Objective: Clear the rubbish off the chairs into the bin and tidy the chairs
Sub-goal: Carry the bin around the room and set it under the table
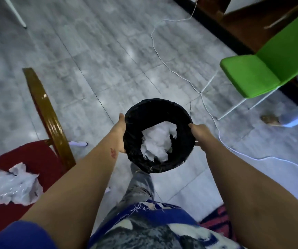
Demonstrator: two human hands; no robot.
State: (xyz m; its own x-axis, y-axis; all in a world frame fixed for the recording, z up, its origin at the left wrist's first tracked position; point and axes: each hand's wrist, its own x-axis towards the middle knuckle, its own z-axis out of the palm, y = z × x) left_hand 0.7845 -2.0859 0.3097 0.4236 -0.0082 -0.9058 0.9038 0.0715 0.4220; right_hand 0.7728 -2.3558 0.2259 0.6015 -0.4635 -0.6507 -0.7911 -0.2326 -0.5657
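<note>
I gripped the black-lined bin (158, 135) by its rim, left hand (120, 131) and right hand (198, 134) on opposite sides; it seemed light, holding soft crumpled paper (158, 142).

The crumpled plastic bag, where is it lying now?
In the head view, the crumpled plastic bag lies at lower left on the red chair seat, left of the left forearm and apart from the bin.

Both arms outstretched, left grip (120, 131), right grip (198, 133) clasped
</note>
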